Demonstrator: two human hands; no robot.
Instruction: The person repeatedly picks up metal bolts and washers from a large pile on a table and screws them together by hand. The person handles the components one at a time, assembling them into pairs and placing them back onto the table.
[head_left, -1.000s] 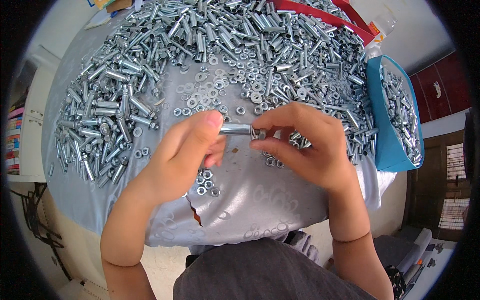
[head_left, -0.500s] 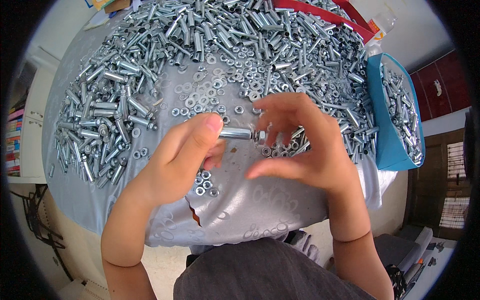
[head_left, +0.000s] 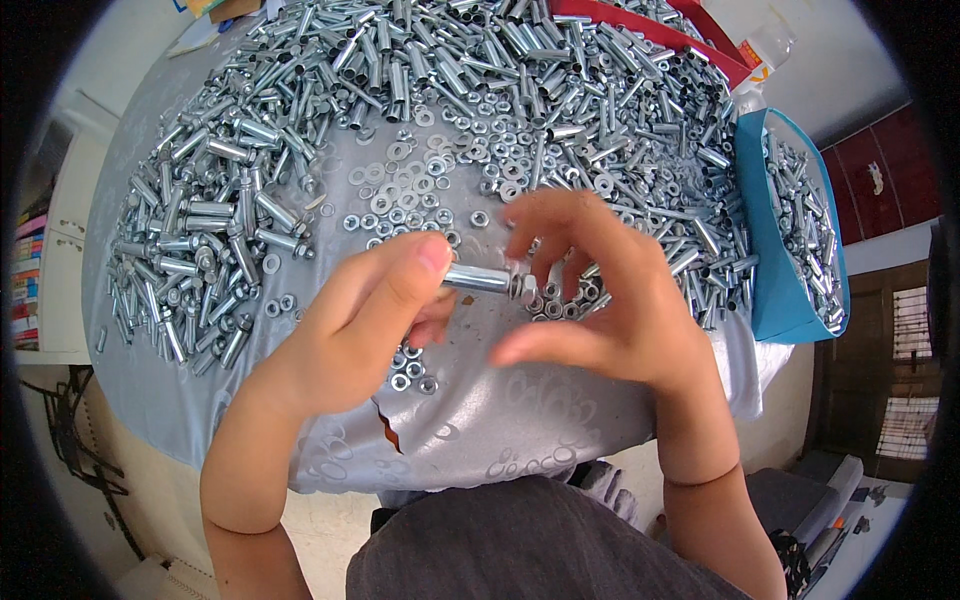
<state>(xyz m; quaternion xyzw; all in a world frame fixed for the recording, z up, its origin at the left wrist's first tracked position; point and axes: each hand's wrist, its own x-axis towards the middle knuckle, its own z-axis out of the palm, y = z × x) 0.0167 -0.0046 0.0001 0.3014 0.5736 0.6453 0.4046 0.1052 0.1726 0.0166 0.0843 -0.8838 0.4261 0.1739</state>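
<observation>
Pinched between the thumb and fingers of my left hand (head_left: pixel 375 305) is a shiny metal expansion bolt (head_left: pixel 480 280), lying level and pointing right. A washer and a hex nut (head_left: pixel 526 288) sit at its right end. My right hand (head_left: pixel 610 290) curves around that end with fingers and thumb apart, and it holds nothing that I can see. Loose nuts (head_left: pixel 552 306) lie on the table just behind the right fingers. A few more nuts (head_left: pixel 401 382) rest below the left hand. Washers and nuts (head_left: pixel 425 165) are scattered beyond both hands.
Metal sleeves and bolts (head_left: pixel 440 65) are heaped across the far side of the silver-clothed table (head_left: pixel 540 420). Bolts with sleeves (head_left: pixel 215 230) form a pile at left. At right stands a blue bin (head_left: pixel 768 295) of bolts; a red tray (head_left: pixel 725 55) and plastic bottle (head_left: pixel 768 45) are farther back.
The bolt and my left hand have shifted slightly down and to the right. My right hand stays beside the nut end, its fingers a little more curled.
</observation>
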